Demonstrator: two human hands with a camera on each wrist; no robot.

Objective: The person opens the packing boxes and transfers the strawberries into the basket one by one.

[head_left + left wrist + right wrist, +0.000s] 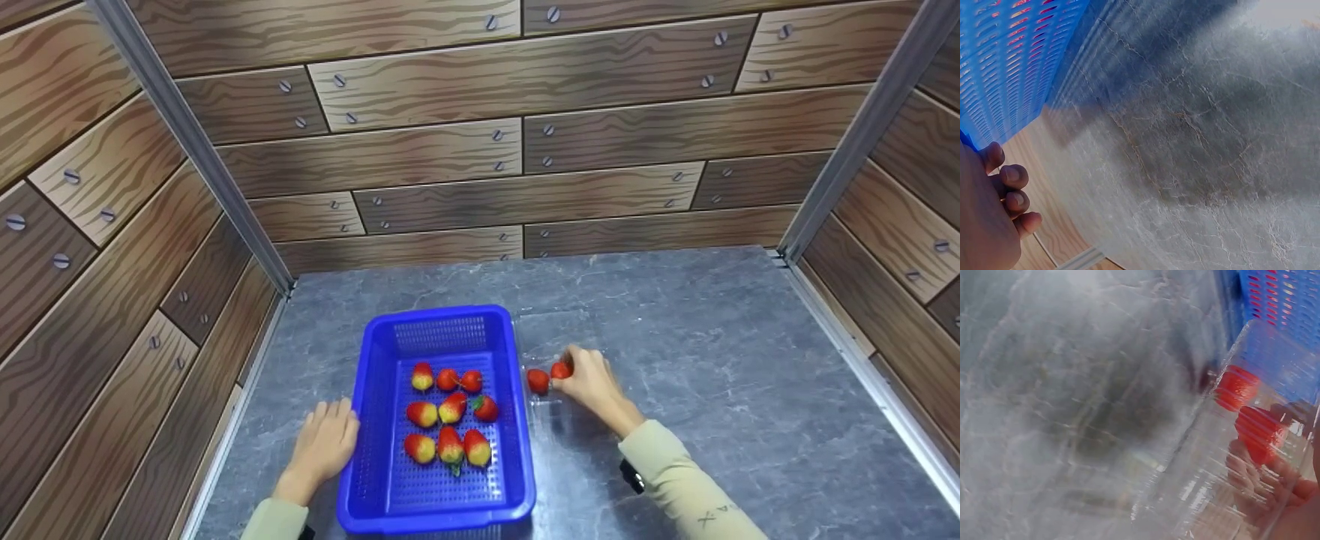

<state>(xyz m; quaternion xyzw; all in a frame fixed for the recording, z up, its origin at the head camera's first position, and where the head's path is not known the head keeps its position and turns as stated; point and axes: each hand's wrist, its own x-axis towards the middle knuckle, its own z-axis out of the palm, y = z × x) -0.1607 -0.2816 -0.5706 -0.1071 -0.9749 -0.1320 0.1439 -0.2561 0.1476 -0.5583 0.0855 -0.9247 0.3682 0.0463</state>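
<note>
A blue perforated plastic basket (346, 510) stands left of centre in the head view, with several red-and-yellow strawberries (450, 446), a strawberry with green leaves (486, 409) and a pair of red cherry-like fruits (448, 379) in it. Against the basket's left side lies my left hand (322, 442), its fingers (1013, 175) loosely bent. To the right of the basket, my right hand (592, 382) pinches a red strawberry (560, 370) inside a clear plastic box (1185, 492). A second red strawberry (538, 381) sits beside it in the box.
All of this stands on a grey marbled tabletop (735, 360). Wood-patterned panels (450, 157) enclose it at the back and on both sides, with metal posts (195, 150) at the corners.
</note>
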